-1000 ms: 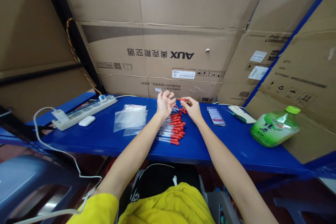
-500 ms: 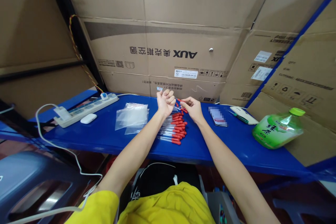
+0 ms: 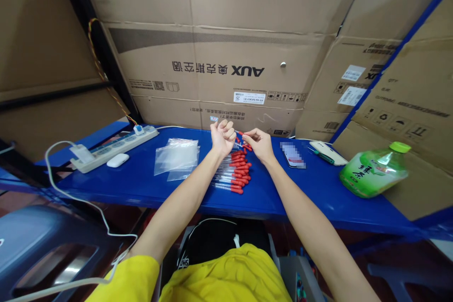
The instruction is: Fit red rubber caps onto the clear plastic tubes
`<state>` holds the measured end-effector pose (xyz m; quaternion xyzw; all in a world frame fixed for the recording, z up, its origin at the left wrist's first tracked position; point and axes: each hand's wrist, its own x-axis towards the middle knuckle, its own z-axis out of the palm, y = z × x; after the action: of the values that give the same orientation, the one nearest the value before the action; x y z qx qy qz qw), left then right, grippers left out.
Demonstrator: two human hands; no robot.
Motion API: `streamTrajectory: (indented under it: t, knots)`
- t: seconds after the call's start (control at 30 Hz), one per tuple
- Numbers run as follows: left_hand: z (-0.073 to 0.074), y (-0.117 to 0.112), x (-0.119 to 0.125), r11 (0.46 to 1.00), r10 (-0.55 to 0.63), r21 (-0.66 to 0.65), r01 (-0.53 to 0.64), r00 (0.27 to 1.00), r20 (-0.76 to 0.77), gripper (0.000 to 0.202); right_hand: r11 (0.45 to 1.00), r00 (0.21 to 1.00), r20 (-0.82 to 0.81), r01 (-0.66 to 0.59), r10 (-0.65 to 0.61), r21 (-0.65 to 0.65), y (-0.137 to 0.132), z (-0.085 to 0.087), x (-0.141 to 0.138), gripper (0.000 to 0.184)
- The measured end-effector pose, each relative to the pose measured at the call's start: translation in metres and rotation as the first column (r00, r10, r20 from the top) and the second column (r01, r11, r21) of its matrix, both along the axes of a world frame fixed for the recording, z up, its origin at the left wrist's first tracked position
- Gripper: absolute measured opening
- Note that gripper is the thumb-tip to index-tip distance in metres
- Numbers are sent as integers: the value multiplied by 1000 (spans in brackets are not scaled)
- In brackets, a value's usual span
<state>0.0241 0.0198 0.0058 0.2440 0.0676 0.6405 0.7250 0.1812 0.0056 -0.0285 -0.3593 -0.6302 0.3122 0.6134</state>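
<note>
My left hand (image 3: 222,140) is closed, its fingers curled toward the palm; what lies inside them is hidden. Close beside it, my right hand (image 3: 258,145) pinches a red rubber bulb (image 3: 242,135) between thumb and fingertips. A thin piece runs from that bulb toward the left fingers. Below both hands lies a row of clear droppers (image 3: 226,180), their red bulbs pointing right and their tubes partly covered by my left forearm. A few loose red bulbs (image 3: 247,147) lie just under the right fingertips.
Clear plastic bags (image 3: 177,156) lie left of the droppers. Further left are a white case (image 3: 118,160) and a power strip (image 3: 116,148). On the right are a phone (image 3: 292,155), a green-handled tool (image 3: 323,156) and a green bottle (image 3: 373,172). Cardboard (image 3: 212,4) walls the blue table's back.
Both hands stay at nearly the same place with little change of grip. A bit more of the thin piece shows between them. The whole view has shifted slightly.
</note>
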Motion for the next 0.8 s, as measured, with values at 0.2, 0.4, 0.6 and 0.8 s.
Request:
streamTrajectory:
  t: [0.2,0.4,0.6,0.8]
  knots:
    - [0,0,-1,1000,-6,12,6,1000,16,40,1000,1000,20,11,-12,11,1,0,0,42]
    - [0,0,0,999,37,-28,-38,999,-33,42,1000,998,53,21,-21,2,0,0,-1,45]
    - [1,-1,1,1000,8,-1,-8,1000,-1,40,1000,999,32,19,-19,1,-2,0,-3,44]
    - [2,-2,2,1000,11,-19,-12,1000,-12,42,1000,999,28,23,-23,-5,-2,1,-2,45]
